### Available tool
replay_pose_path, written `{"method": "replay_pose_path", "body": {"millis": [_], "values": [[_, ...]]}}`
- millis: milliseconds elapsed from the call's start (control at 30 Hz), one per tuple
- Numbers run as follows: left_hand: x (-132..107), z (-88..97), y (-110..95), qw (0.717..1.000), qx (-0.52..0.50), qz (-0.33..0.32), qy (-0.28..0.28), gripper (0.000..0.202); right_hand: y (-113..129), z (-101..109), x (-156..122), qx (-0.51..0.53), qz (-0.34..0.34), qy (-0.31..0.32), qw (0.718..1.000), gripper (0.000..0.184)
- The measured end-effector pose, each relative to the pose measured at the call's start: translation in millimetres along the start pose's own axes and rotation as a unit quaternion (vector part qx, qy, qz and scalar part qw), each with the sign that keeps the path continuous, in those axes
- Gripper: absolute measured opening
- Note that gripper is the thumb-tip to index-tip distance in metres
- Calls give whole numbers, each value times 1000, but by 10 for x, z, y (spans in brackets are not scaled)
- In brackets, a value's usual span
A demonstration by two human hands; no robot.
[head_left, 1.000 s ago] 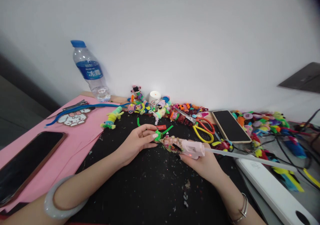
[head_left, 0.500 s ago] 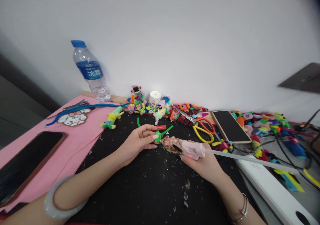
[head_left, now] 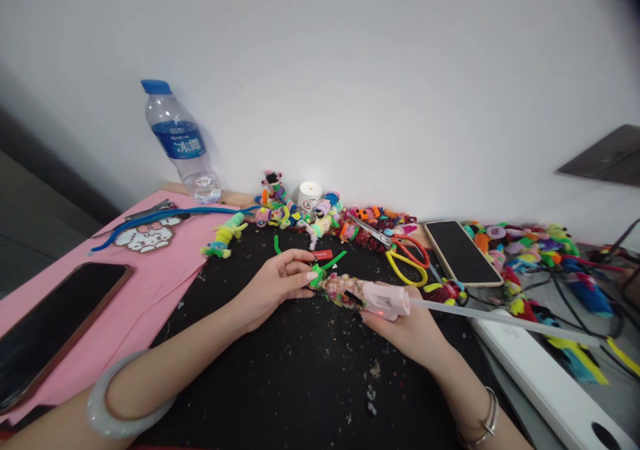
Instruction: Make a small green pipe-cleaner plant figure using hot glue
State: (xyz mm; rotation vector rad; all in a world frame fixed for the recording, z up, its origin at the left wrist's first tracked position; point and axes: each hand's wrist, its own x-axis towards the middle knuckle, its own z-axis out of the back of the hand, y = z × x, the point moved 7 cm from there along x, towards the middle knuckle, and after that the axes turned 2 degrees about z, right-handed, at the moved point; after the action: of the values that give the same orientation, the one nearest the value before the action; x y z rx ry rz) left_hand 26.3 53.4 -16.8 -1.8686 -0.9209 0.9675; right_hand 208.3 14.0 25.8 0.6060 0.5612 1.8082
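Note:
My left hand (head_left: 273, 283) pinches a small green pipe-cleaner piece (head_left: 321, 271) just above the black mat (head_left: 300, 383). My right hand (head_left: 407, 327) is wrapped round a pink glue gun (head_left: 383, 299) with a clear glue stick (head_left: 500, 319) sticking out of its back to the right. The gun's tip, crusted with coloured bits, meets the green piece. A pale bangle sits on my left forearm and thin bracelets on my right wrist.
Scissors (head_left: 400, 247), a white candle (head_left: 309, 195) and several pipe-cleaner figures (head_left: 290, 213) lie along the wall. A water bottle (head_left: 179, 141) stands at back left. Phones lie on the pink sheet (head_left: 55, 323) and at right (head_left: 461, 251). A white power strip (head_left: 550, 383) and cables are at right.
The glue gun tip has edged slightly left toward the green piece; both hands otherwise hold still.

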Motion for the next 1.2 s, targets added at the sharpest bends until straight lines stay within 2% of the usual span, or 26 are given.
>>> {"method": "replay_pose_path", "body": {"millis": [100, 267, 500, 700, 1000, 1200], "values": [[0, 3, 5, 1000, 2, 0, 3, 29, 6, 3, 1, -2, -4, 1, 1000, 13], [3, 10, 21, 1000, 4, 3, 2, 29, 22, 55, 7, 0, -4, -38, 999, 11], [14, 4, 17, 1000, 2, 2, 7, 29, -32, -72, -6, 17, 3, 14, 1000, 16], [10, 16, 21, 1000, 7, 9, 0, 29, -7, 10, 10, 0, -2, -30, 1000, 14], [15, 22, 22, 1000, -1, 4, 2, 29, -11, -28, -6, 3, 3, 4, 1000, 14], [24, 22, 25, 1000, 4, 3, 4, 30, -10, 33, 23, 6, -13, -29, 999, 13]]}}
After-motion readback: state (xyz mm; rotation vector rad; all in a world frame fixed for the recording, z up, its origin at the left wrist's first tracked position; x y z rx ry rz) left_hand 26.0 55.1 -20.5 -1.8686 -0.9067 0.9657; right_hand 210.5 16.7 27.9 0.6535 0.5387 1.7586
